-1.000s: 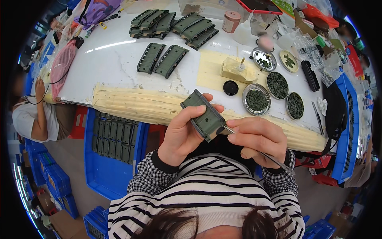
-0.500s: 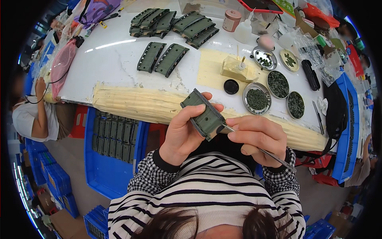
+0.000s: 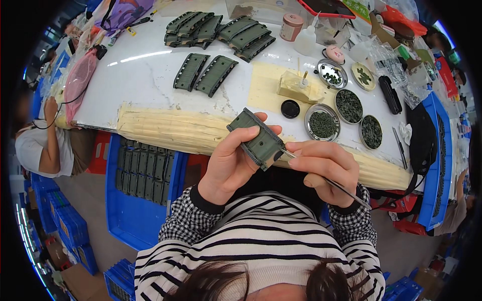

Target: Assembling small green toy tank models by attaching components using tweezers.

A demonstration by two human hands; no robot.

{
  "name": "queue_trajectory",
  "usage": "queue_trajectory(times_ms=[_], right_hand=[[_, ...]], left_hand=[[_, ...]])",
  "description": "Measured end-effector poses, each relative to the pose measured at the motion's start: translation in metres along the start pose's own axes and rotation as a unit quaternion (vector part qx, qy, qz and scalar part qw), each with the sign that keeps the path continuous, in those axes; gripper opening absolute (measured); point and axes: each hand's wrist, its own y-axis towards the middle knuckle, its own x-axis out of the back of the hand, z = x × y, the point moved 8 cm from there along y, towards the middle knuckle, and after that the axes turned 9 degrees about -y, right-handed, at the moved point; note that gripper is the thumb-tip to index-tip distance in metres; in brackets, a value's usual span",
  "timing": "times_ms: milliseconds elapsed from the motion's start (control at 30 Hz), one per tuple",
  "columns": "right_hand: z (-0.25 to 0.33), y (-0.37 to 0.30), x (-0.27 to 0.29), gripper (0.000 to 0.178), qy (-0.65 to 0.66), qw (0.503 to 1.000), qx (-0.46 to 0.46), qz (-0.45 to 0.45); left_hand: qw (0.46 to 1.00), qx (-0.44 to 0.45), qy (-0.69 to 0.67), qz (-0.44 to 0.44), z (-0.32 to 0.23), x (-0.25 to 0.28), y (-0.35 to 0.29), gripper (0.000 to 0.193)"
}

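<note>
The left hand (image 3: 227,164) is pinching a green panel (image 3: 261,146) (light and stiff, I'm guessing, surest by its edges); the right hand (image 3: 329,170) is pinching a metal tool (image 3: 347,191).

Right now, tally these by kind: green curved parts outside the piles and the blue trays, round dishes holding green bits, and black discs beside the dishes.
Green curved parts: 3 (1 in the left hand, 2 lying side by side)
Round dishes: 5
Black disc: 1
Total: 9
</note>
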Motion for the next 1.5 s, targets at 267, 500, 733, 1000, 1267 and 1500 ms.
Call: queue_trajectory(times_ms=[267, 500, 733, 1000, 1267, 1500], right_hand=[[-0.006, -0.011, 0.020, 0.026, 0.020, 0.995, -0.011, -0.096], [0.011, -0.003, 0.010, 0.045, -0.042, 0.998, -0.002, -0.054], [0.017, 0.002, 0.007, 0.043, -0.081, 0.996, 0.000, -0.041], [-0.015, -0.007, 0.033, 0.023, -0.087, 0.984, -0.081, -0.131], [-0.090, -0.038, 0.042, 0.011, -0.153, 0.946, -0.255, -0.131], [-0.093, -0.023, 0.033, 0.011, -0.221, 0.942, -0.230, -0.099]], left_hand=[[0.995, -0.057, -0.065, 0.045, -0.022, -0.023, -0.004, 0.050], [0.934, 0.068, -0.324, 0.135, -0.006, -0.021, -0.001, 0.073], [0.939, 0.086, -0.319, 0.098, 0.002, -0.031, -0.001, 0.068], [0.983, -0.026, -0.156, 0.088, -0.011, -0.021, -0.005, 0.065], [0.990, -0.064, 0.119, 0.047, -0.011, -0.028, -0.006, 0.069], [0.988, -0.072, 0.138, 0.012, -0.013, -0.019, -0.004, 0.076]])
